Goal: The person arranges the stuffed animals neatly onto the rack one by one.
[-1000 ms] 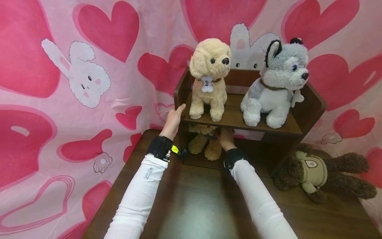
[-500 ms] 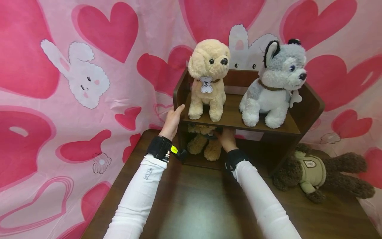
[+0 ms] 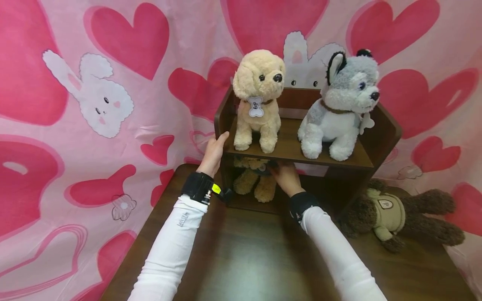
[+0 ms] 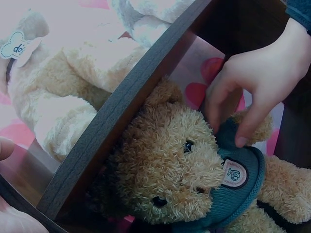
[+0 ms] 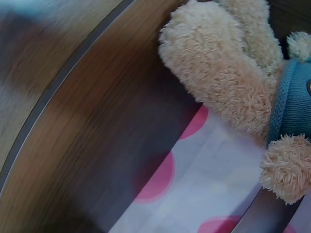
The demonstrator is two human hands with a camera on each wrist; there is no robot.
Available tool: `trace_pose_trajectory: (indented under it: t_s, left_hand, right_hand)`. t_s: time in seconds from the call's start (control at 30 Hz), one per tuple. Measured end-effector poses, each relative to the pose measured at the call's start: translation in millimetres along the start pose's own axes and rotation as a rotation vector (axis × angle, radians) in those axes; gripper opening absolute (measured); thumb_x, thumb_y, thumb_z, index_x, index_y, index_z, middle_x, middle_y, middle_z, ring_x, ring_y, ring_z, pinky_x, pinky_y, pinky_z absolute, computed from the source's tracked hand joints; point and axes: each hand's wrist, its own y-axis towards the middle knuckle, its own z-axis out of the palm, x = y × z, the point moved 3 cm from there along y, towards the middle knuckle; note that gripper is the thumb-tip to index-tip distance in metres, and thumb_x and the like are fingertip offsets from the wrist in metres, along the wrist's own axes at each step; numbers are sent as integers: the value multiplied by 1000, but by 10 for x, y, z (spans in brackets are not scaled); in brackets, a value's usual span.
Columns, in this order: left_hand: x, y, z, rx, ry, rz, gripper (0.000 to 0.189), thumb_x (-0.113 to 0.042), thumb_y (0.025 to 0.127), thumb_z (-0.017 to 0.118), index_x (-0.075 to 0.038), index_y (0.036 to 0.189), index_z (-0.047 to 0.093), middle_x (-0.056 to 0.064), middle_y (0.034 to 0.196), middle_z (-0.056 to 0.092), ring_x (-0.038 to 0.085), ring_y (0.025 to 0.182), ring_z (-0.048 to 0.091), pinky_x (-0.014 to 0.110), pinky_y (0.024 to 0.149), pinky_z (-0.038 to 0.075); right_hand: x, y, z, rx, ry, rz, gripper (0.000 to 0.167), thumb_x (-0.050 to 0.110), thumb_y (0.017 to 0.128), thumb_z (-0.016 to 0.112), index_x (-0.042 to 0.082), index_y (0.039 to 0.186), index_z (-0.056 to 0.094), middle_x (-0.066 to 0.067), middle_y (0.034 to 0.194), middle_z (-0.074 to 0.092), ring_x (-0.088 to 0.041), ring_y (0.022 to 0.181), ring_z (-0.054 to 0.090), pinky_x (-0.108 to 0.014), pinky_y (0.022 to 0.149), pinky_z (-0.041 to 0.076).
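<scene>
My left hand point(image 3: 213, 155) grips the left side panel of a small two-tier brown wooden shelf point(image 3: 291, 157), thumb on the inner side. Inside the lower tier sits a tan teddy bear point(image 4: 165, 160) in a teal knit vest point(image 4: 245, 194) with a fish patch. My right hand point(image 3: 287, 179) reaches in under the upper board. In the left wrist view, its thumb and fingers pinch the bear's shoulder beside the neck. From the head view the bear's head is mostly hidden by the board; its legs point(image 5: 218, 63) point toward the shelf's front edge.
On the upper tier sit a cream plush dog point(image 3: 257, 100) with a bone tag and a grey-white plush husky point(image 3: 340, 108). A dark brown teddy bear point(image 3: 391, 213) in a khaki top lies on the table point(image 3: 241, 259), right of the shelf. A pink heart-print cloth point(image 3: 113, 167) hangs behind.
The view has shifted slightly, so the scene sits farther left. My right hand and wrist have edged a little to the right. The left hand stays on the panel and the toys keep their places.
</scene>
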Motion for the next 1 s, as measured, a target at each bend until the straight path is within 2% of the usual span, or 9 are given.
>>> trace_pose_trajectory:
  t_s: [0.07, 0.17, 0.33, 0.43, 0.5, 0.6, 0.7, 0.83, 1.0]
  left_hand:
    - [-3, 0, -12, -2, -6, 3, 65, -29, 95, 45, -5, 145, 13, 8, 152, 7, 21, 138, 7, 37, 111, 9]
    - [-9, 3, -24, -1, -15, 15, 62, -29, 95, 45, -6, 145, 17, 7, 151, 11, 20, 138, 8, 37, 111, 10]
    - [-11, 7, -25, -4, -6, 16, 60, -28, 95, 45, -6, 144, 19, 7, 151, 14, 20, 137, 10, 38, 111, 10]
    - [-10, 7, -21, -8, -4, 20, 59, -26, 95, 44, -4, 144, 18, 8, 150, 14, 21, 137, 11, 38, 111, 10]
    - [-12, 6, -15, -4, -15, 35, 56, -25, 96, 44, -4, 143, 23, 8, 149, 18, 20, 136, 14, 38, 110, 11]
    - [-11, 6, -10, 4, -25, 49, 52, -24, 96, 43, -4, 141, 28, 7, 148, 23, 20, 136, 16, 38, 110, 12]
    - [-5, 8, -9, 9, -22, 46, 53, -24, 96, 43, -4, 142, 26, 7, 148, 22, 20, 136, 16, 38, 110, 12]
    - [2, 12, 2, 11, -14, 37, 54, -25, 96, 43, -5, 142, 25, 7, 148, 20, 20, 136, 15, 39, 110, 12]
    - [7, 14, 18, 16, -10, 29, 55, -26, 96, 43, -5, 143, 24, 7, 149, 19, 21, 137, 14, 39, 110, 12]
  right_hand:
    - [37, -22, -2, 7, -10, -70, 32, 19, 83, 65, -2, 107, 62, -17, 90, 64, -36, 89, 57, -45, 86, 42]
    - [100, -47, 5, 25, 4, -174, 34, 14, 80, 69, -1, 109, 62, -16, 103, 62, -33, 99, 55, -44, 91, 39]
    - [195, -87, 34, 92, -22, -279, 34, 12, 78, 71, 4, 109, 62, -13, 112, 59, -30, 105, 54, -42, 87, 44]
    - [242, -119, 45, 153, -46, -289, 35, 15, 80, 69, 6, 113, 61, -12, 115, 58, -29, 105, 54, -41, 82, 47]
    - [266, -143, 50, 190, -71, -289, 36, 17, 81, 68, 5, 115, 60, -13, 116, 58, -29, 106, 54, -41, 81, 48]
    - [290, -182, 61, 242, -104, -286, 38, 22, 81, 68, 4, 114, 61, -13, 114, 59, -29, 104, 55, -40, 77, 49]
    - [300, -215, 75, 297, -121, -278, 36, 26, 83, 67, 6, 112, 61, -12, 111, 60, -27, 101, 57, -39, 76, 50]
    - [288, -251, 93, 385, -104, -263, 33, 29, 86, 63, 6, 109, 62, -10, 106, 62, -25, 96, 59, -38, 75, 50]
    - [231, -290, 107, 523, -48, -209, 28, 29, 87, 61, 6, 104, 62, -6, 94, 64, -18, 80, 61, -35, 69, 49]
